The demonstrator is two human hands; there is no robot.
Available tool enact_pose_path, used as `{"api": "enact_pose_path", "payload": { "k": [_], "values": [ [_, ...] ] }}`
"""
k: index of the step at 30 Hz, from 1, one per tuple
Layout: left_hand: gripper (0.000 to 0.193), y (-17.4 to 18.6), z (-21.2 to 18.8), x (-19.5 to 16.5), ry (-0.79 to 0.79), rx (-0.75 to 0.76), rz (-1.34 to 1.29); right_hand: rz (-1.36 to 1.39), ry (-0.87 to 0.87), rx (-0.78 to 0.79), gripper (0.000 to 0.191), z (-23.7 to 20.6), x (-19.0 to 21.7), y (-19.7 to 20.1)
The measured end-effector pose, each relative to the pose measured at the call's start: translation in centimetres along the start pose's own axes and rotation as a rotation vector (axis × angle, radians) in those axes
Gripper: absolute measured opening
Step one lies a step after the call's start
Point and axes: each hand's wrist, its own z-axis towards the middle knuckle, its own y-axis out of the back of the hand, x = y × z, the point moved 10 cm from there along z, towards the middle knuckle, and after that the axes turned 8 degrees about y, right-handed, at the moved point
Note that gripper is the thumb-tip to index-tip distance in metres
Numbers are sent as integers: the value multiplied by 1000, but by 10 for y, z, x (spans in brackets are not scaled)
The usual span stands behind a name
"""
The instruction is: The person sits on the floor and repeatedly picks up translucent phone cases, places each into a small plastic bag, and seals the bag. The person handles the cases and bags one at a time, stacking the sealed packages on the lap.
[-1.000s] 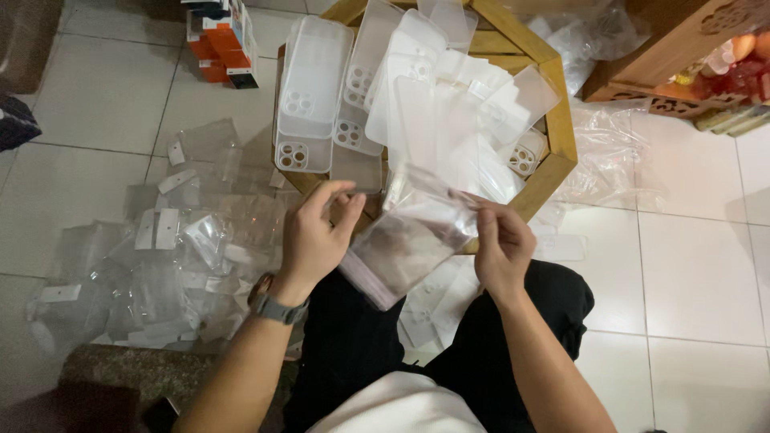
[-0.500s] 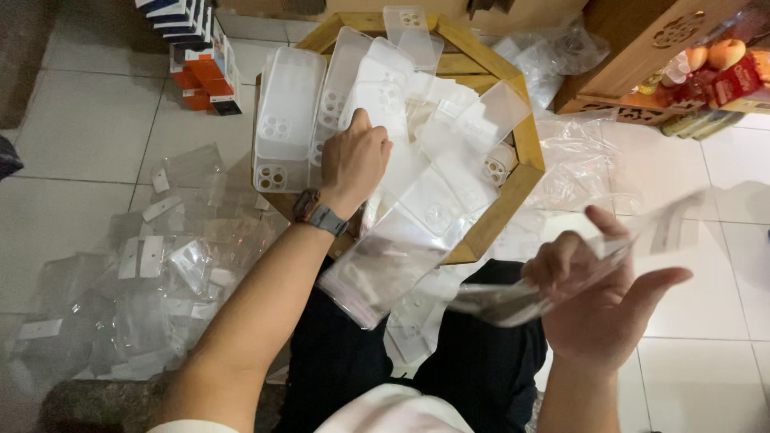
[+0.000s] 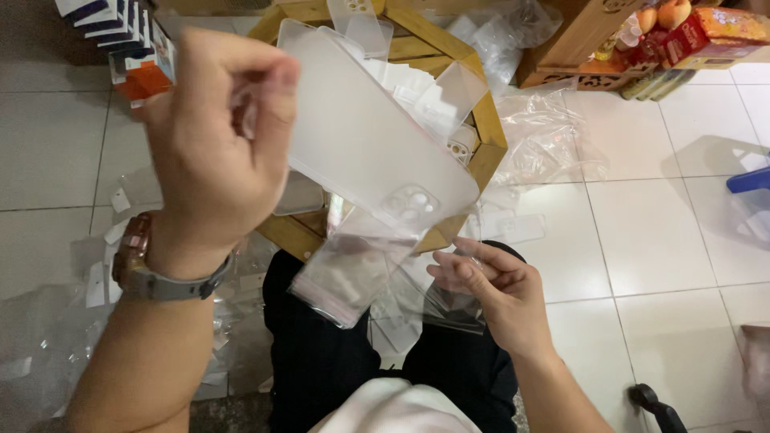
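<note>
The left hand (image 3: 216, 136) is closed around one end of a frosted translucent phone case (image 3: 369, 136), raised above the wooden tray (image 3: 485, 152). Below and to its right, the right hand (image 3: 493, 293) pinches a clear plastic bag (image 3: 449, 309) between loosely curled fingers over the lap.

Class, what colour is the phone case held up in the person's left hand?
Frosted, translucent white phone case, clearest in the head view, in the left hand.

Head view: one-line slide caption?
Left hand lifts a frosted phone case; right hand holds a clear plastic bag.
</note>
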Motion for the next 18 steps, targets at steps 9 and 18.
{"api": "enact_pose_path", "payload": {
  "k": [9, 18],
  "values": [
    [12, -35, 2, -35, -124, 265, -73, 107, 55, 80, 41, -4, 5, -23],
    [13, -38, -4, -28, -67, 290, -147, 244, -1, 160, 45, -7, -13, -30]
  ]
}}
